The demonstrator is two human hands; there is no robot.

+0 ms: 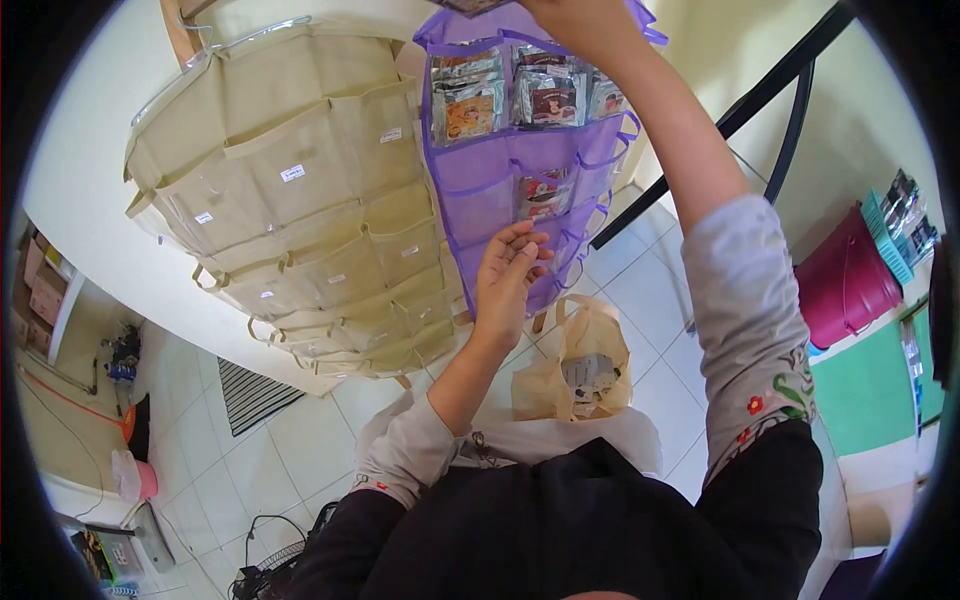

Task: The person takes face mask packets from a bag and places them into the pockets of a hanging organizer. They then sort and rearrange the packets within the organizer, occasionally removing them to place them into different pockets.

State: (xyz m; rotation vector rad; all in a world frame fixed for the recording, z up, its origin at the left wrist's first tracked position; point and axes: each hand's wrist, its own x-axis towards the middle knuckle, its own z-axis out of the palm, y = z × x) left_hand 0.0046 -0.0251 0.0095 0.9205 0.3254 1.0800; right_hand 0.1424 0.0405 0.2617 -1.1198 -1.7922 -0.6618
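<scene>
My left hand (pixel 513 275) is raised in front of the purple hanging organizer (pixel 470 205), its fingers curled and partly apart, nothing visible in them. Just above it, a pocket holds a red and silver packet (pixel 545 195). Higher pockets hold several silver packets, among them one with a yellow-orange print (pixel 468 110) and one with a dark print (pixel 552 100). My right hand (pixel 575 22) reaches up to the top edge of the view, by a dark packet (pixel 470 5) that is cut off there; the fingertips are mostly hidden.
A beige organizer (pixel 290 200) with small labels hangs at the left. Below stands a cream bag (pixel 545 385) with packets inside. Black bars (pixel 740 115) slant at the upper right, near a magenta bucket (pixel 850 280) and a teal basket (pixel 885 235). A striped mat (pixel 255 392) lies on the tiles.
</scene>
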